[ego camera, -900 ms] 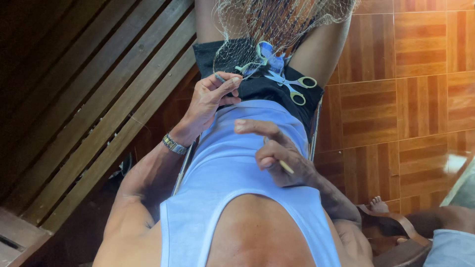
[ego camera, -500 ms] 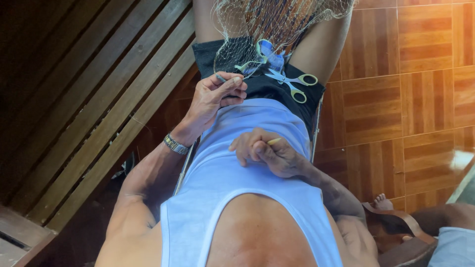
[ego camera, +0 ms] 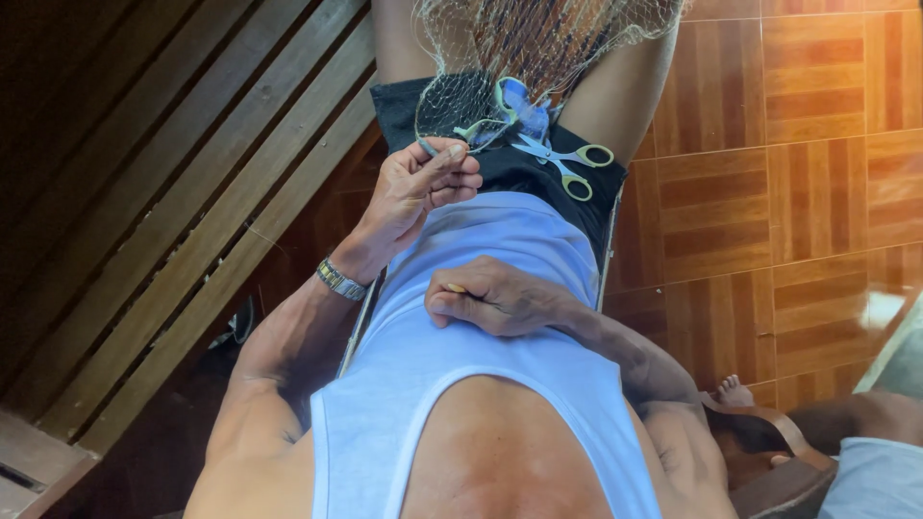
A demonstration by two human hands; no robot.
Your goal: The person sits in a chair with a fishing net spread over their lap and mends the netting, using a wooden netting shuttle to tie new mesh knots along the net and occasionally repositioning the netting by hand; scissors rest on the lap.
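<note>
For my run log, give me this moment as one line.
left hand: pinches net | right hand: closed on thin stick, at belly | scissors: on lap

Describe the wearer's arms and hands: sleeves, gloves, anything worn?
Both arms are bare to the shoulder; the light blue sleeveless top leaves them uncovered. No gloves on either hand. The left hand has a metal link watch band, silver with a gold tone, at the wrist. The right hand and its wrist carry nothing visible, and no rings can be seen.
</note>
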